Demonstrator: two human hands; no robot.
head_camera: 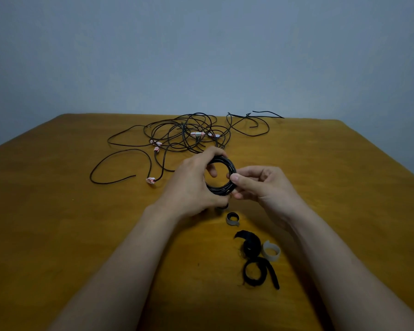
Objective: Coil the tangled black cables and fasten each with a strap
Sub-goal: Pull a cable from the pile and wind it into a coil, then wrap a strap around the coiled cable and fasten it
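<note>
A small round coil of black cable point(225, 163) is held up above the wooden table point(58, 223). My left hand point(191, 185) grips the coil's left side, fingers curled over its top and bottom. My right hand point(261, 185) pinches the coil's right side between thumb and fingers. Beyond the hands, a tangle of loose black cables point(187, 134) with pink-white taped ends spreads across the far part of the table. Near me lie rolled straps: a small grey one point(232, 219), two black ones point(250, 246) point(258, 274) and a white one point(271, 250).
A plain grey wall point(201, 56) rises behind the table's far edge. One loose cable end with a pink tag point(150, 180) lies left of my left hand.
</note>
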